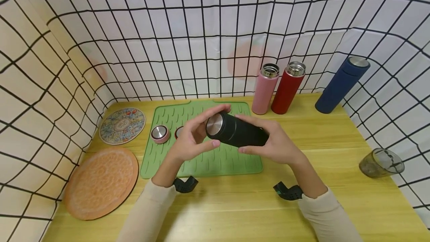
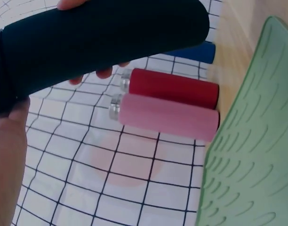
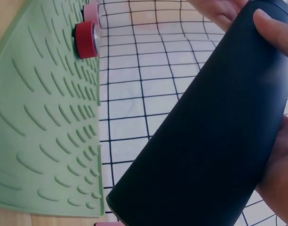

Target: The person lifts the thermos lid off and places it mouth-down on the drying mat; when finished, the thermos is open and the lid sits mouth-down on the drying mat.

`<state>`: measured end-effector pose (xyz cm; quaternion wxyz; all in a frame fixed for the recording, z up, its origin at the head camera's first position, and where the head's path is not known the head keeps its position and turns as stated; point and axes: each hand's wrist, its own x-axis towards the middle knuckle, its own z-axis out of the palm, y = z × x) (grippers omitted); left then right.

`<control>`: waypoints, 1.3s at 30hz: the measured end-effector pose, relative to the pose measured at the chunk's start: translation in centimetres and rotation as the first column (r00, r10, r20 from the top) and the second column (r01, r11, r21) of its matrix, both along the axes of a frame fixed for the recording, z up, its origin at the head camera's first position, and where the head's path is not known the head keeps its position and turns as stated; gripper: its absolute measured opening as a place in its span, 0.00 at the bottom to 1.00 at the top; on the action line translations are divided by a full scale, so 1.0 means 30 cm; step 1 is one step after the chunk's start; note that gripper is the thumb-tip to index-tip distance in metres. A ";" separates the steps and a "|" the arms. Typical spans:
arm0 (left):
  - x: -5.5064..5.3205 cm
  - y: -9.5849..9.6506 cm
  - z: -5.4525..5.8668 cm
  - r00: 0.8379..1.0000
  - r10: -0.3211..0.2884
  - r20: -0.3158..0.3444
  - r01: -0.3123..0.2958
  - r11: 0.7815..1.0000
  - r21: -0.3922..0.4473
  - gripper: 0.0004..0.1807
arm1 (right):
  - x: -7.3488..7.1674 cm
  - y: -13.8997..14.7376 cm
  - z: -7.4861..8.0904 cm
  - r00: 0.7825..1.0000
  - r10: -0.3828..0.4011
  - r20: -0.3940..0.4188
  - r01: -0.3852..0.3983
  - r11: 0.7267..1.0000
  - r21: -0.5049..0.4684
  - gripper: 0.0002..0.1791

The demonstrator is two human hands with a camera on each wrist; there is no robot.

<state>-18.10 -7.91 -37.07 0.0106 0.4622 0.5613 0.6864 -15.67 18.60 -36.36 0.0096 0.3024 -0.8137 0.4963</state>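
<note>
In the head view a black thermos bottle (image 1: 248, 132) is held tilted above the green mat (image 1: 215, 163), its steel-topped lid (image 1: 215, 124) on and facing left. My left hand (image 1: 187, 143) holds the lid end, thumb below and fingers above. Around the body, toward the base, my right hand (image 1: 280, 143) grips with the thumb on the near side. Both wrist views show the dark bottle body (image 2: 106, 47) up close. Behind the left hand, a pink lid (image 1: 160, 134) and a partly hidden red lid (image 1: 178, 132) lie on the mat.
A lidless pink bottle (image 1: 265, 90) and a lidless red bottle (image 1: 288, 89) stand at the back. A lidded blue bottle (image 1: 340, 85) stands farther right, with a tinted glass (image 1: 379, 163) nearer. Left are a patterned round mat (image 1: 122, 126) and an orange one (image 1: 102, 182).
</note>
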 end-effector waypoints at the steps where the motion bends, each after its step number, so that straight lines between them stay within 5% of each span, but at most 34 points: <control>1: 0.002 0.000 0.001 1.000 0.014 0.015 -0.014 1.000 0.000 0.43 | 0.001 0.000 0.000 1.000 -0.001 0.005 0.001 1.000 -0.005 0.45; 4: 0.008 0.010 -0.002 0.985 0.154 0.078 -0.154 0.988 -0.012 0.44 | -0.002 -0.002 -0.006 0.999 -0.035 -0.010 0.035 0.999 0.003 0.45; 7: 0.015 0.023 -0.007 0.933 0.334 0.137 -0.329 0.943 -0.055 0.44 | -0.006 -0.008 -0.013 0.995 -0.080 -0.063 0.082 0.996 0.030 0.45; 9: 0.017 0.028 -0.011 0.905 0.395 0.155 -0.387 0.919 -0.082 0.45 | -0.007 -0.012 -0.014 0.989 -0.103 -0.104 0.109 0.993 0.049 0.44; 10: 0.016 0.031 -0.013 0.905 0.396 0.154 -0.386 0.918 -0.088 0.45 | -0.007 -0.012 -0.015 0.987 -0.113 -0.119 0.120 0.991 0.052 0.44; 12: 0.013 0.033 -0.015 0.933 0.333 0.136 -0.326 0.943 -0.073 0.46 | -0.006 -0.009 -0.013 0.985 -0.123 -0.123 0.129 0.991 0.046 0.44; 15: 0.008 0.032 -0.012 0.984 0.161 0.074 -0.160 0.987 -0.016 0.47 | -0.003 -0.001 -0.010 0.990 -0.120 -0.076 0.121 0.993 0.013 0.45; 17: 0.007 0.028 -0.006 0.997 0.070 0.044 -0.071 0.997 0.026 0.45 | -0.003 0.002 -0.005 0.993 -0.109 -0.043 0.108 0.994 -0.009 0.46; 21: 0.004 0.016 -0.003 0.997 0.043 0.056 -0.047 0.997 0.058 0.42 | -0.002 0.005 0.000 0.996 -0.089 -0.023 0.088 0.996 -0.026 0.47; 27: 0.002 0.012 -0.016 0.962 0.238 0.136 -0.236 0.971 -0.035 0.45 | -0.001 -0.002 -0.006 0.989 -0.119 -0.088 0.122 0.992 0.020 0.46; 30: -0.003 0.016 -0.020 0.954 0.278 0.115 -0.271 0.960 -0.076 0.48 | -0.002 -0.004 -0.009 0.986 -0.129 -0.103 0.133 0.991 0.031 0.45; 35: -0.008 0.012 -0.013 0.993 0.116 0.025 -0.116 0.993 -0.006 0.45 | -0.004 -0.001 -0.010 0.991 -0.110 -0.082 0.112 0.993 0.029 0.46; 39: -0.009 0.005 -0.007 0.999 0.032 0.010 -0.032 0.999 0.039 0.42 | -0.006 -0.001 -0.006 0.995 -0.078 -0.059 0.079 0.997 0.019 0.46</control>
